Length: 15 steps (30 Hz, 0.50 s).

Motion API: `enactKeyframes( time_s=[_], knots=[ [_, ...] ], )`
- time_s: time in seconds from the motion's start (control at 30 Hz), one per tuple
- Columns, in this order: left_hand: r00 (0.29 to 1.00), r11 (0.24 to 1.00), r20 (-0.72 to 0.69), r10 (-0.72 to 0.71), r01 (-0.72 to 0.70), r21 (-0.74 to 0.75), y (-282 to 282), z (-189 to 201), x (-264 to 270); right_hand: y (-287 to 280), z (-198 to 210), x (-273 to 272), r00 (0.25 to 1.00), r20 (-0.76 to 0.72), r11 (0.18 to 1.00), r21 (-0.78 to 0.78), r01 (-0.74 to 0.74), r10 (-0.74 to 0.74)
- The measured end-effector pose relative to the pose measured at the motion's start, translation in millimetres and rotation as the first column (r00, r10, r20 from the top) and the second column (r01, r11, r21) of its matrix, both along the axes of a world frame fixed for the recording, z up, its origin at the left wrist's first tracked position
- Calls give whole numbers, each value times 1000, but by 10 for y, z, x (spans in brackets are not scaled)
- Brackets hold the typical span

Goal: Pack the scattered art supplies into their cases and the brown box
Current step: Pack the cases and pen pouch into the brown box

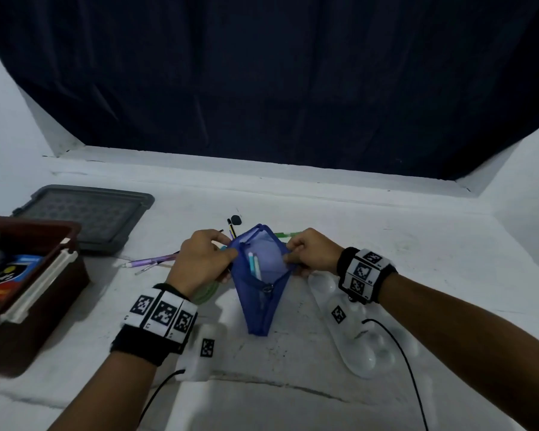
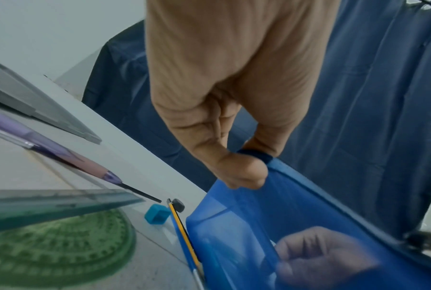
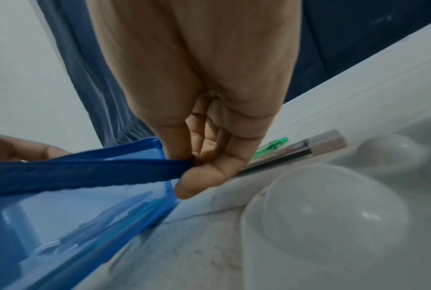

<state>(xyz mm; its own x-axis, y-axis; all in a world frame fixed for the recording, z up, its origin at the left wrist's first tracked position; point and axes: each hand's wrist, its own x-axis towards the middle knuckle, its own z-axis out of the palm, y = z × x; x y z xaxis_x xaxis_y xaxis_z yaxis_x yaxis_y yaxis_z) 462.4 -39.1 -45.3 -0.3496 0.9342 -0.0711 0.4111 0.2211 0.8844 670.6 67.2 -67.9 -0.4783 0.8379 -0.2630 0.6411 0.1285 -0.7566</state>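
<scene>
Left hand (image 1: 199, 259) and right hand (image 1: 311, 255) pinching opposite lips of blue mesh pencil pouch (image 1: 262, 284), table centre, spreading mouth wide. Two pens (image 1: 253, 265) lying inside. Brown box (image 1: 28, 293) sitting at 9 o'clock. Risk: lip slipping from pinch, mouth collapsing, pens spilling out.

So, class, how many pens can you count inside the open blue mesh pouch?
2: a teal pen and a pale one lie side by side inside the blue mesh pouch, near its left edge. More may be hidden deeper down.
</scene>
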Motion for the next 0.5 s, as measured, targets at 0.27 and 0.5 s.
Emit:
enactKeyframes(
  time_s=[0.27,0.5],
  knots=[
    [998,999,-51,27,-25,41,-74,37,-158,414,375,-155,998,-44,994,94,51,-47],
    [996,995,4,85,-85,57,-193,49,-301,699,168,-314,914,405,973,215,-79,-15]
  ],
)
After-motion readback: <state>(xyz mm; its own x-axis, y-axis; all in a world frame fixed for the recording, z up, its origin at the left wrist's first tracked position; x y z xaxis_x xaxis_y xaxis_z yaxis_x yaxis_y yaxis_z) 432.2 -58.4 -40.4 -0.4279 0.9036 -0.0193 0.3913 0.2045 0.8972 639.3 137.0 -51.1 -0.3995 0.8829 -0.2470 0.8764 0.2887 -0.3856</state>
